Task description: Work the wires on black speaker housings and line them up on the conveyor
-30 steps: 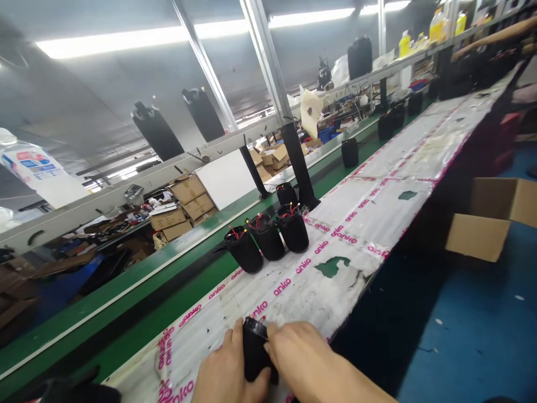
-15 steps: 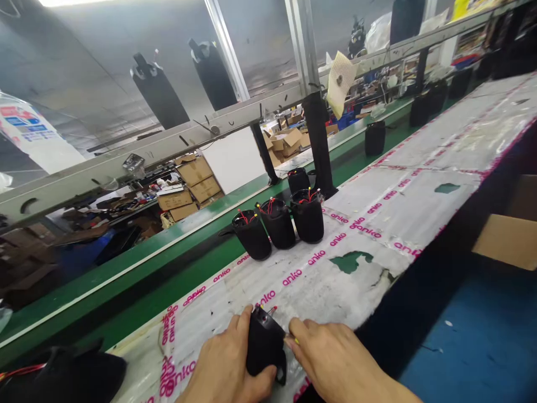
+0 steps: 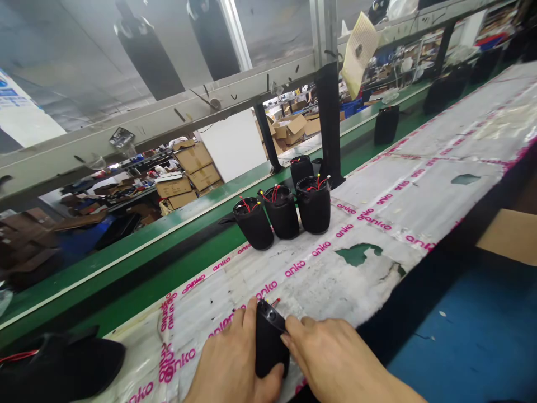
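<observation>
A black cylindrical housing (image 3: 268,338) with red wire ends at its top lies on the white wrapped bench (image 3: 377,224) near the front edge. My left hand (image 3: 232,364) wraps around its left side and grips it. My right hand (image 3: 335,358) presses fingertips against its top right rim. Three more black cylinders (image 3: 285,215), open-topped with red and yellow wires inside, stand in a row farther along the bench. A further one (image 3: 301,168) stands behind them.
A green conveyor belt (image 3: 138,268) runs along the bench's left side, with a black cylinder (image 3: 386,124) on it farther off. A black post (image 3: 329,120) rises behind the cylinders. A black fabric item (image 3: 59,364) lies at the lower left. A cardboard box (image 3: 509,235) stands on the blue floor at right.
The view has tilted down and shifted. My hands have turned the black housing slightly, and my right fingertips have moved onto its top rim. The row of cylinders has not moved.
</observation>
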{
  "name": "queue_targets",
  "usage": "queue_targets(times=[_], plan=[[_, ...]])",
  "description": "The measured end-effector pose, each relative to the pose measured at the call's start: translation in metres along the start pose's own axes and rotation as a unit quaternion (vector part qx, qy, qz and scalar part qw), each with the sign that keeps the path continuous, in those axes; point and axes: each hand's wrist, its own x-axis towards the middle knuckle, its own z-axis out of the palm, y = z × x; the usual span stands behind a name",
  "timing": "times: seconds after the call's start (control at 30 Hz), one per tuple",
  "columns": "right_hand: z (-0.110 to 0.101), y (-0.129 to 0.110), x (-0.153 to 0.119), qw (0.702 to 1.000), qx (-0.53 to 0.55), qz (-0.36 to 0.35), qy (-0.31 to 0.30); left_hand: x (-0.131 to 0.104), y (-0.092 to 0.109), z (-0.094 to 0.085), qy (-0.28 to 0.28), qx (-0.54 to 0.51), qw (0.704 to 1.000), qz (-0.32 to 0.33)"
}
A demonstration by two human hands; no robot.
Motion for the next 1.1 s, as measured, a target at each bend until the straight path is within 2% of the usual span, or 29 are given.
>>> queue_targets(times=[0.17,0.33,0.67,1.0,1.1], plan=[[0.001,-0.005,0.0,0.997,0.058,0.024,-0.039,0.0,0.003,-0.001,-0.009,0.018,1.0,-0.003],[0.003,-0.009,-0.003,0.995,0.066,0.053,-0.061,-0.001,0.005,0.0,0.005,0.019,1.0,-0.012],[-0.003,-0.007,0.005,0.991,0.084,0.041,-0.101,0.003,0.001,0.005,-0.009,0.026,1.0,-0.007],[-0.03,-0.011,0.015,0.984,0.042,0.031,-0.168,0.001,0.012,0.007,-0.017,0.079,0.996,-0.03],[-0.023,-0.013,0.01,0.988,0.054,0.047,-0.137,0.001,0.013,0.004,-0.017,0.08,0.996,-0.033]])
